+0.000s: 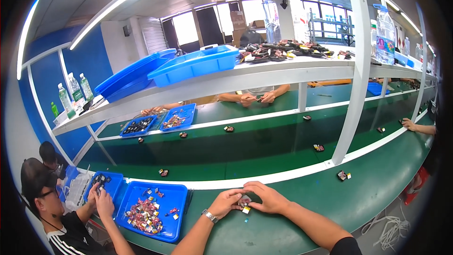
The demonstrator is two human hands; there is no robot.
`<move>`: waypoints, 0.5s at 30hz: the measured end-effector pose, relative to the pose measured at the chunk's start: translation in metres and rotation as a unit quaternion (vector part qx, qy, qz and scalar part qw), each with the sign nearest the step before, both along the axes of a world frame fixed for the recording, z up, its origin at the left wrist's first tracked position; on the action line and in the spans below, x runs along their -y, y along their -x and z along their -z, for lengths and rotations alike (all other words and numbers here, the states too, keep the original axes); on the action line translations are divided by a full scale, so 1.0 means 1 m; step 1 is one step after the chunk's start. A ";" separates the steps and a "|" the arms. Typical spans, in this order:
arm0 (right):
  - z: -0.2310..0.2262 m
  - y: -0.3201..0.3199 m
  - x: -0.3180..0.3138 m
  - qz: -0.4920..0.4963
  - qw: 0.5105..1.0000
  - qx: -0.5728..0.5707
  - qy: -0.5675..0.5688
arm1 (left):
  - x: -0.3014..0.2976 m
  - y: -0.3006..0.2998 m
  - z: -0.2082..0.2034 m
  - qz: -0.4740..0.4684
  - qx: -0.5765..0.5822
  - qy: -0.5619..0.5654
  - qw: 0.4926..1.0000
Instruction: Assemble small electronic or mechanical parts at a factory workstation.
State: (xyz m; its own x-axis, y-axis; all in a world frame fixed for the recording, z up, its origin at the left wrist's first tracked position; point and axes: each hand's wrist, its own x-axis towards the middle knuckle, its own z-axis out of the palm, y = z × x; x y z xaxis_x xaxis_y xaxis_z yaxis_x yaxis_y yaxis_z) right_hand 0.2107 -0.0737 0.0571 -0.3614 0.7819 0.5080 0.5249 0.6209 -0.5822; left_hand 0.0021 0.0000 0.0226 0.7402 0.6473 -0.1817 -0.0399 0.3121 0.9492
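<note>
Green table (302, 191): left hand (226, 203), right hand (268, 198) on small part (245, 203)

Head view: forearms (194, 233) slant inward from lower edge. Hands meet near the fingertips, fingers curled, gripping the small part between them; can't tell if it touches the table. Blue tray (175, 196) to their left.

Left hand (225, 204): bare, slim silver metal-band wristwatch (209, 216) at the wrist, dial detail too small to read. Right hand (270, 199): bare, as is its forearm (311, 224). Plain black fabric sleeve (347, 246) on right arm, hem near elbow, cut off by frame edge.
</note>
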 end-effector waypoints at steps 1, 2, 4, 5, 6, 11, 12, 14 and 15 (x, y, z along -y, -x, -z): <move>0.003 -0.002 0.002 0.003 1.000 -0.002 -0.003 | 0.002 -0.002 -0.003 -0.040 0.003 0.015 0.999; 0.007 -0.003 0.005 0.060 0.998 -0.019 -0.004 | 0.003 -0.004 -0.004 -0.081 0.008 0.030 0.996; 0.006 0.005 0.012 0.145 0.988 -0.027 -0.044 | 0.005 -0.003 0.005 -0.110 0.033 0.029 0.993; 0.005 0.010 0.009 0.141 0.988 -0.027 -0.047 | 0.003 -0.002 0.009 -0.139 0.061 0.032 0.988; 0.006 0.010 0.011 0.134 0.990 -0.021 -0.039 | 0.008 -0.005 0.005 -0.141 0.064 0.034 0.987; 0.018 0.015 0.002 0.119 0.990 0.034 -0.073 | 0.012 -0.012 0.005 -0.144 0.074 0.006 0.987; 0.018 0.015 0.000 0.117 0.990 0.036 -0.071 | 0.012 -0.012 0.008 -0.138 0.077 0.004 0.987; 0.018 0.016 -0.004 0.107 0.988 0.057 -0.098 | 0.011 -0.010 0.011 -0.137 0.074 -0.008 0.988; 0.021 0.014 -0.007 0.106 0.988 0.058 -0.096 | 0.011 -0.010 0.012 -0.133 0.070 -0.023 0.988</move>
State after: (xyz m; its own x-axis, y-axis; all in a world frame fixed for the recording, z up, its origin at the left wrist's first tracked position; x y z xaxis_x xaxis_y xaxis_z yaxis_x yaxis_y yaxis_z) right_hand 0.1972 -0.0668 0.0357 -0.2639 0.7396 0.6191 0.7120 0.5824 -0.3923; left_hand 0.0122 -0.0107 0.0111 0.5586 0.8275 -0.0562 -0.2462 0.2301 0.9415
